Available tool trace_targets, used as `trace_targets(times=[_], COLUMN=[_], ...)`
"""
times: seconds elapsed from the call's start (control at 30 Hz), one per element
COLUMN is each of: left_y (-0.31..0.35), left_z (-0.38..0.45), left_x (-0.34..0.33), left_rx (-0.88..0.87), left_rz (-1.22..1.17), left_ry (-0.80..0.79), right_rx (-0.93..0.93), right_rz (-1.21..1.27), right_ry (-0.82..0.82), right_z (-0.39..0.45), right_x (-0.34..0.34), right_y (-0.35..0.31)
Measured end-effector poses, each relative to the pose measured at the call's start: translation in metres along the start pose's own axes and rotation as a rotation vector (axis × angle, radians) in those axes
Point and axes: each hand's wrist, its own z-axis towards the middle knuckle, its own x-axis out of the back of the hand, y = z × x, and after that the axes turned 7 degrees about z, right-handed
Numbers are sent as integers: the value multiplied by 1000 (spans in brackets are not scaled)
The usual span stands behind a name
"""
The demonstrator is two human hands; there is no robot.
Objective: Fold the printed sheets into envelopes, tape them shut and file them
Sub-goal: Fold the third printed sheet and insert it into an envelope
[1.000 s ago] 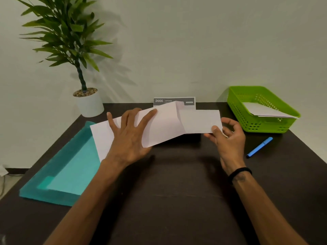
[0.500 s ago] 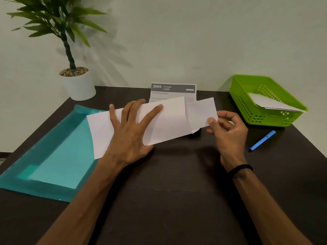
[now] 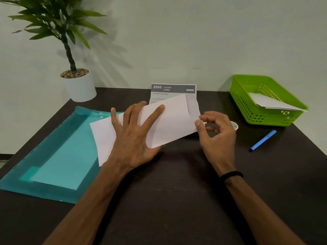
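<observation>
Dark table (image 3: 168, 200), head view: the sheet (image 3: 169, 121) lies near its middle, long axis running from the folder (image 3: 53, 156) up toward the basket (image 3: 269, 103). Left hand (image 3: 134, 137) presses it flat, fingers spread; right hand (image 3: 215, 131) pinches the basket-side end, so the next fold likely falls to it.
</observation>
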Motion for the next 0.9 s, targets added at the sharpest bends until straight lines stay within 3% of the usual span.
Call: trace_targets(times=[0.9], left_y=[17], left_z=[-6], left_x=[0], left_rx=[-51], left_rz=[-50], left_ry=[9], right_rx=[-151], right_rz=[40], right_ry=[-416], right_z=[4], right_x=[6], right_y=[-14])
